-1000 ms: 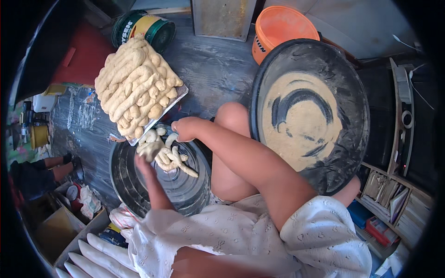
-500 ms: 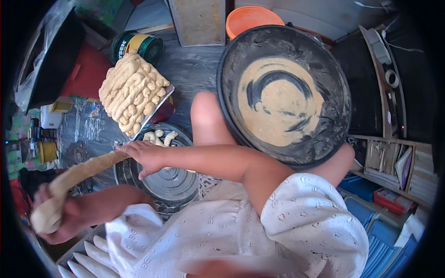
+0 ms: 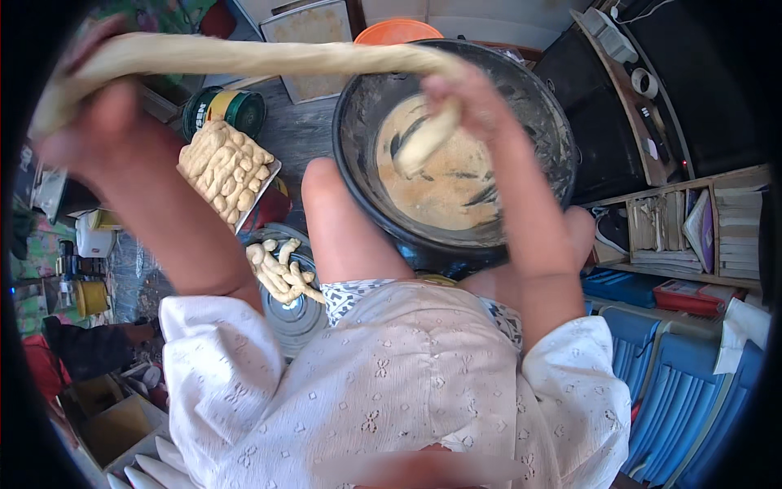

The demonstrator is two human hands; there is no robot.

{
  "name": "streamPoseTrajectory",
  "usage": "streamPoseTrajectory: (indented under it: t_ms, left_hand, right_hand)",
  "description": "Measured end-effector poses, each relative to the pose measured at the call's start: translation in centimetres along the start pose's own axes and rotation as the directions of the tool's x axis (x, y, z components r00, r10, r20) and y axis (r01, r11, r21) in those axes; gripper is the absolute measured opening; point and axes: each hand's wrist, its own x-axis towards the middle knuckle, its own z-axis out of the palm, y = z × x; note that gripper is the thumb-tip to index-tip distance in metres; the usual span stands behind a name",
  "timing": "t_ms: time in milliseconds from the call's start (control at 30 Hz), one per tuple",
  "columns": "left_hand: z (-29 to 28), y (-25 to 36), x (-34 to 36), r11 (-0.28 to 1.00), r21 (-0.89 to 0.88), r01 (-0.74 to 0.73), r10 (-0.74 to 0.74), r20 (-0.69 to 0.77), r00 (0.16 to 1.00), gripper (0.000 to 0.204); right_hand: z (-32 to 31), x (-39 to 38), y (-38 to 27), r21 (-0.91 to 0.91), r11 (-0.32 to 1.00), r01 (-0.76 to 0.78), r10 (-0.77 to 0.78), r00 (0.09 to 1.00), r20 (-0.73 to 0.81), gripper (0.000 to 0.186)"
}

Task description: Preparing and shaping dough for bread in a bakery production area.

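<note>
A long, thick rope of pale dough stretches between my raised hands, sagging slightly. My left hand, blurred by motion, is closed round its left part at the far left. My right hand grips it near the other end. The loose dough end hangs below that hand, over a wide black basin whose bottom carries a tan, floury layer. Left of the basin, braided dough pieces are stacked on a tray. Several short dough strips lie on a round grey lid beside my leg.
A green tub stands behind the stacked dough. Behind the basin sit an orange container and a flat framed board. To the right are a wooden shelf of papers, a red box and blue slatted plastic.
Both hands have risen and moved far forward with the dough. My right hand swung from the left side across to above the basin, spreading the rope wide. The strips on the lid are now uncovered.
</note>
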Motion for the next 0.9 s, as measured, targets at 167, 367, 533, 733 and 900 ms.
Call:
streamPoseTrajectory:
  t_ms: [167, 367, 533, 733, 900]
  left_hand:
    - [-4.8, -18.7, -7.6, 0.963, 0.050, 0.263, -0.240, -0.275, 0.931, 0.035]
    - [-17.1, -29.7, -19.6, -0.107, 0.856, 0.505, -0.674, -0.436, 0.596, 0.021]
    - [-15.1, -33.1, -17.6, -0.381, 0.819, 0.430, -0.587, -0.573, 0.571, 0.027]
    - [-21.0, -40.7, -23.1, -0.467, 0.761, 0.450, -0.568, -0.649, 0.506, 0.064]
    - [-21.4, -36.9, -22.2, -0.583, 0.674, 0.454, -0.684, -0.708, 0.172, 0.058]
  right_hand:
    - [-15.3, -2.3, -1.8, -0.769, 0.635, -0.077, -0.318, 0.881, -0.351, 0.034]
    - [-21.1, -9.3, 9.5, -0.799, -0.121, -0.589, -0.055, 0.808, -0.587, 0.041]
    - [-13.6, -10.7, 16.9, -0.619, 0.081, -0.781, 0.736, 0.466, -0.491, 0.068]
    - [-2.5, -5.7, 26.1, -0.637, 0.438, -0.634, 0.590, 0.738, -0.328, 0.072]
    - [-0.9, -3.3, 24.8, 0.086, 0.685, -0.724, 0.728, 0.685, -0.026, 0.050]
